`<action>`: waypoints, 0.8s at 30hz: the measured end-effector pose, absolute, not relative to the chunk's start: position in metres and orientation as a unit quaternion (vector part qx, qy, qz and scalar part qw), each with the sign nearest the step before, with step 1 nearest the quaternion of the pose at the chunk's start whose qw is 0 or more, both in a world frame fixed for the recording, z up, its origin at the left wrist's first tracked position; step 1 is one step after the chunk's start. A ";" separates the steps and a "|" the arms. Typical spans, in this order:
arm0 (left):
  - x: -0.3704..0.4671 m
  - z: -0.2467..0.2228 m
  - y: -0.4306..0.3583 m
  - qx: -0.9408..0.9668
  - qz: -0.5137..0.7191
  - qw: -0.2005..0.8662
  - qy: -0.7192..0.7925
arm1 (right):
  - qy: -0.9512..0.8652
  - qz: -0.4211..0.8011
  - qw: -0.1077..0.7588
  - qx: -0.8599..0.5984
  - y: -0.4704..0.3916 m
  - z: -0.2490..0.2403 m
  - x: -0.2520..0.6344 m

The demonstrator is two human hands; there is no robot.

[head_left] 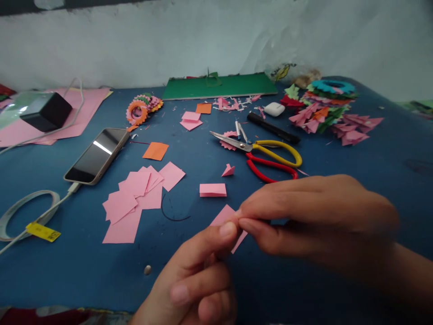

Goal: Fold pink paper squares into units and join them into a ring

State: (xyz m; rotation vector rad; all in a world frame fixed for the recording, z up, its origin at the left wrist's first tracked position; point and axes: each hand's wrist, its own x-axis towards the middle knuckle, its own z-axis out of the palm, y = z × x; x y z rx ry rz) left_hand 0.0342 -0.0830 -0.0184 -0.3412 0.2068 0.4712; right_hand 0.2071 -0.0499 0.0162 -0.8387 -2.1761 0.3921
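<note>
One blue table (338,149) lies under everything we see, and on it, largest first, one green cutting board (219,85) rests against the far wall. One dark smartphone (97,155) lies at the left with a white cable plugged into it. One pair of scissors with a yellow and a red handle (267,158) lies open near the middle, and just beyond it one black marker pen (272,127). We count about six loose pink paper squares (135,198) overlapping in one heap left of centre, two orange paper squares (155,150) and one folded pink paper strip (213,190).

Our left hand (199,275) and our right hand (318,216) meet just above the table's near edge. Between them we hold one small pink paper square (223,216): the left thumb and the right thumb and forefinger are pinched closed on its near corner, while the other left fingers curl loosely into the palm.
</note>
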 end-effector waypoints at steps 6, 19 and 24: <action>0.031 -0.019 -0.085 -0.132 0.240 0.957 0.095 | -0.843 0.130 0.400 -0.334 -0.052 0.013 0.205; 0.033 -0.020 -0.084 -0.091 0.236 0.965 0.067 | -0.826 0.200 0.425 -0.313 -0.050 0.014 0.205; 0.033 -0.026 -0.082 -0.077 0.244 0.967 0.007 | -0.834 0.250 0.410 -0.271 -0.046 0.015 0.210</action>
